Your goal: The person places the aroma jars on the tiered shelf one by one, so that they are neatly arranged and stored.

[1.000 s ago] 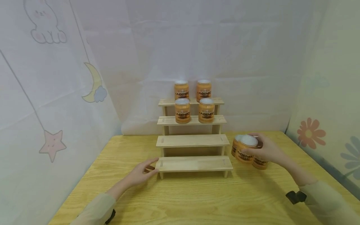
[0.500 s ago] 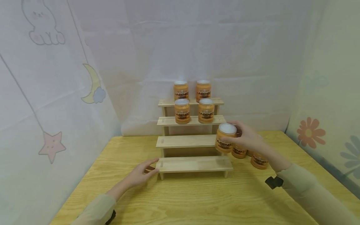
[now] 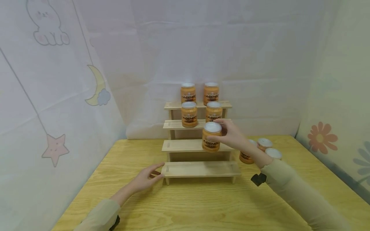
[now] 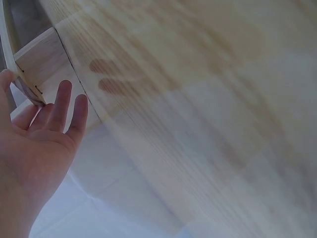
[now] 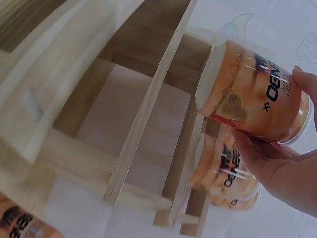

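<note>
A stepped wooden display rack (image 3: 185,173) with tiered shelves stands mid-table. My right hand (image 3: 231,136) grips an orange jar (image 3: 211,141) with a pale lid, thumb on the near side and fingers behind. The jar is upright in front of the second shelf from the bottom (image 3: 180,146), overlapping it in the head view. In the right wrist view, the held jar (image 5: 257,94) shows its printed label. My left hand (image 3: 145,177) holds the left end of the bottom shelf between thumb and fingers; the left wrist view shows its outer fingers (image 4: 78,116) extended.
Jars stand in pairs on the top shelf (image 3: 199,105) and the shelf below it (image 3: 173,124). Right of the rack, more jars on the table, including a nearer jar (image 3: 246,157) and a rear jar (image 3: 264,143), are partly hidden by my right arm. A white backdrop (image 3: 245,64) hangs behind.
My right hand has carried the jar left from the group on the table, up to the front of the rack's second-lowest shelf. The left hand has stayed at the rack's left end.
</note>
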Action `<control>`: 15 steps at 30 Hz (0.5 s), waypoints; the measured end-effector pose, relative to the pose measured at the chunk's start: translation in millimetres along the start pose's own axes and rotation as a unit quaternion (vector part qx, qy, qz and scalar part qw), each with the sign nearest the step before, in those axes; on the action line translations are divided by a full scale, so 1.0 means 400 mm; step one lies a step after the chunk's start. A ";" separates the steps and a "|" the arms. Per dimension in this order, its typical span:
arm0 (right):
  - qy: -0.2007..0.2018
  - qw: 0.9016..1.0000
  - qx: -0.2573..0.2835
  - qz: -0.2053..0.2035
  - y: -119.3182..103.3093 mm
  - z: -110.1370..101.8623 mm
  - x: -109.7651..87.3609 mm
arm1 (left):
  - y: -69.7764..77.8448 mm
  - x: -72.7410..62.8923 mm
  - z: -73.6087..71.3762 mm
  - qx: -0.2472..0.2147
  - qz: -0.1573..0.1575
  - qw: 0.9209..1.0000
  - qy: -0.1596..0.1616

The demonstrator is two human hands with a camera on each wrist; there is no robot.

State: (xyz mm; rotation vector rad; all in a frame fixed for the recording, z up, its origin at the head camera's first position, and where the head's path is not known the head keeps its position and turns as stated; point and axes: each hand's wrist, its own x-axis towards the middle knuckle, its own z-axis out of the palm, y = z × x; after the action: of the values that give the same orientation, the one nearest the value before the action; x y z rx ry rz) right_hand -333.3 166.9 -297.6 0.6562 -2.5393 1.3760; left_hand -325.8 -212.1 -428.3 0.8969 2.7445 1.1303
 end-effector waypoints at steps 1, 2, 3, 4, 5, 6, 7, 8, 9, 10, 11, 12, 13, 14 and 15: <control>-0.002 1.000 0.000 -0.002 -0.001 0.007 0.010 | -0.001 0.001 -0.001 0.001 0.000 1.000 0.000; -0.004 1.000 0.002 -0.002 -0.002 0.015 0.019 | 0.000 0.001 -0.002 0.001 0.000 1.000 -0.001; -0.006 1.000 0.000 -0.001 -0.003 0.022 0.027 | -0.001 0.002 -0.002 0.001 0.000 1.000 0.000; -0.007 1.000 0.000 0.000 -0.004 0.031 0.035 | -0.001 0.002 -0.002 0.002 0.000 1.000 0.000; -0.006 1.000 -0.001 0.001 0.004 0.040 0.044 | -0.002 0.003 -0.001 0.003 0.001 1.000 0.001; -0.008 1.000 -0.003 0.004 0.004 0.048 0.050 | -0.003 0.004 -0.001 0.006 0.004 1.000 0.002; -0.009 1.000 -0.003 0.004 0.005 0.057 0.056 | -0.003 0.005 0.000 0.006 0.005 1.000 0.002; -0.010 1.000 -0.004 0.005 0.006 0.066 0.061 | -0.003 0.005 0.000 0.007 0.007 1.000 0.003; -0.011 1.000 -0.006 0.005 0.008 0.075 0.066 | -0.004 0.006 0.001 0.007 0.009 1.000 0.003; -0.011 1.000 -0.007 0.004 0.010 0.083 0.071 | -0.004 0.006 0.001 0.009 0.010 1.000 0.003; -0.011 1.000 -0.011 0.002 0.012 0.091 0.075 | -0.004 0.005 0.001 0.009 0.011 1.000 0.003; -0.008 1.000 -0.013 0.000 0.014 0.098 0.080 | -0.004 0.005 0.001 0.011 0.012 1.000 0.003; -0.005 1.000 -0.014 -0.003 0.017 0.106 0.085 | -0.004 0.004 0.001 0.010 0.010 1.000 0.003; -0.001 1.000 -0.014 -0.006 0.019 0.113 0.091 | -0.004 0.004 0.001 0.010 0.009 1.000 0.003; 0.002 1.000 -0.015 -0.008 0.021 0.120 0.096 | -0.005 0.003 0.000 0.009 0.008 1.000 0.003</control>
State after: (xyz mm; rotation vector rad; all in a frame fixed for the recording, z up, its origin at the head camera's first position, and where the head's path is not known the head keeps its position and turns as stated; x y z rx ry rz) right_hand -368.9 119.8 -317.0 0.6670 -2.5398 1.3310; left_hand -327.7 -212.4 -429.5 0.9206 2.7615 1.1132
